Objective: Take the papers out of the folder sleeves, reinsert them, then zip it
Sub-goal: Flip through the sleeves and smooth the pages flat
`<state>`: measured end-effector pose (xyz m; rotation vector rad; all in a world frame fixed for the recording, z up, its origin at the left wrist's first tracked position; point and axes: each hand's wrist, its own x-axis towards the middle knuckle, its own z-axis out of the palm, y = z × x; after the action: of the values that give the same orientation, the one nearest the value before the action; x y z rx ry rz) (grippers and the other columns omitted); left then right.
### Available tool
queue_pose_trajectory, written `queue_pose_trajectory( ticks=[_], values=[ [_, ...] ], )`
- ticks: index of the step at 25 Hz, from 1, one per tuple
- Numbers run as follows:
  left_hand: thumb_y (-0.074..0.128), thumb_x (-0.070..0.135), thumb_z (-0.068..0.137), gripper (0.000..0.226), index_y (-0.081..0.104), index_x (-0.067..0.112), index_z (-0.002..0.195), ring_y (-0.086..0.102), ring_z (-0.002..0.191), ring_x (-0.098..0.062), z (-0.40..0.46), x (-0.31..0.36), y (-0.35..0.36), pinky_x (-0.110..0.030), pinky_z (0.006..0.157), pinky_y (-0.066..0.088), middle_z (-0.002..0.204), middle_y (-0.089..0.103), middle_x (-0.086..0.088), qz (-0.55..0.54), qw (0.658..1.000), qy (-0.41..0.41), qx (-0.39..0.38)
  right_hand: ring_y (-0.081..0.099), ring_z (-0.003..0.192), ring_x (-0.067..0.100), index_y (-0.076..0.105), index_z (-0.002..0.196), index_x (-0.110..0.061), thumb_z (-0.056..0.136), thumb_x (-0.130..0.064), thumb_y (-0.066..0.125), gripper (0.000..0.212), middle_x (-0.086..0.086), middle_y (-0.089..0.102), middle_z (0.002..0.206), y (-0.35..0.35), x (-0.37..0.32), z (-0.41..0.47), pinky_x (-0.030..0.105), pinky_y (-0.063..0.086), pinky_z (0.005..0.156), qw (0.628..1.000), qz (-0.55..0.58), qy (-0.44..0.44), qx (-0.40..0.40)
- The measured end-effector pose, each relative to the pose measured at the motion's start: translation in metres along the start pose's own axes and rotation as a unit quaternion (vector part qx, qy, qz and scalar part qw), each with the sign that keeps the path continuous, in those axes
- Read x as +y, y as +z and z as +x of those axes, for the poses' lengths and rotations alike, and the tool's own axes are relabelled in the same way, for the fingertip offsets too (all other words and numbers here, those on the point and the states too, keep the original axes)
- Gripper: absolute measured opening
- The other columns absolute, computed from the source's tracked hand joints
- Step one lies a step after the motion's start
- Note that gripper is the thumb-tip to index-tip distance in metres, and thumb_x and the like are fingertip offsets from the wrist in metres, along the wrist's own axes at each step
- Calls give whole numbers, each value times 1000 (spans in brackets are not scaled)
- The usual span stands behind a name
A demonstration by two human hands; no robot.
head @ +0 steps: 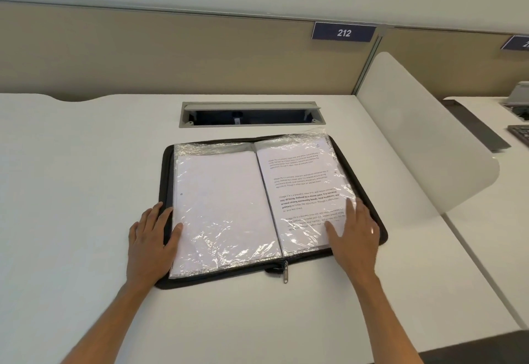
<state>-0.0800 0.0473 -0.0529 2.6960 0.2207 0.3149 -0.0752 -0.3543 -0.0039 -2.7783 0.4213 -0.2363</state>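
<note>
A black zip folder (pixel 376 220) lies open flat on the white desk (pixel 86 163). Its left clear sleeve (pixel 226 209) holds a blank white sheet. The right sleeve (pixel 303 189) holds a sheet of printed text. The metal zipper pull (pixel 285 273) hangs at the near edge by the spine. My left hand (pixel 153 239) rests flat on the folder's left edge, thumb on the left sleeve. My right hand (pixel 355 234) lies flat on the lower right corner of the right sleeve, fingers straight.
A cable slot (pixel 249 114) with its lid raised sits in the desk just behind the folder. A white curved divider (pixel 423 146) stands to the right, with a keyboard (pixel 519 136) on the neighbouring desk. A beige partition (pixel 171 57) with a "212" sign (pixel 343 32) closes the back.
</note>
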Motion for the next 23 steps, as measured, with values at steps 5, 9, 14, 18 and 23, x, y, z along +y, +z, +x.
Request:
queue_pose_trajectory(
  ticks=[5,9,14,18,23],
  values=[
    [28,59,89,65,50,20,136,28,141,-21,0,1,-1,-45,115,22,152,39,1,-3,1000,-1,-2,-9,151,19,3,157,-22,89,-76,21,89,1,-5,165,26,4,-9,52,-3,119,993,-32,46,-102],
    [28,59,89,65,51,20,136,28,142,-21,0,0,0,-46,115,22,152,38,1,-2,1000,-1,-1,-10,150,25,8,157,-20,91,-73,20,85,6,-1,165,33,1,-11,59,-4,117,994,-60,66,-61],
    [28,58,90,64,50,20,136,28,141,-22,1,0,0,-46,114,23,151,39,0,-2,1000,2,2,-5,151,23,23,154,-15,96,-59,22,73,9,8,164,36,-40,-22,55,-10,116,998,-33,-61,3],
    [31,56,89,62,51,19,135,30,140,-23,1,0,0,-45,113,23,151,40,0,2,1000,1,4,0,151,16,24,154,-18,93,-61,18,75,2,11,164,40,-102,-47,49,-7,121,961,18,-229,-150],
    [30,57,90,62,50,20,136,30,140,-23,1,-1,1,-45,113,24,151,39,0,3,1000,4,2,-2,151,15,19,155,-16,97,-54,40,73,2,6,165,52,-159,-67,47,-5,121,913,26,-330,-239]
  ],
)
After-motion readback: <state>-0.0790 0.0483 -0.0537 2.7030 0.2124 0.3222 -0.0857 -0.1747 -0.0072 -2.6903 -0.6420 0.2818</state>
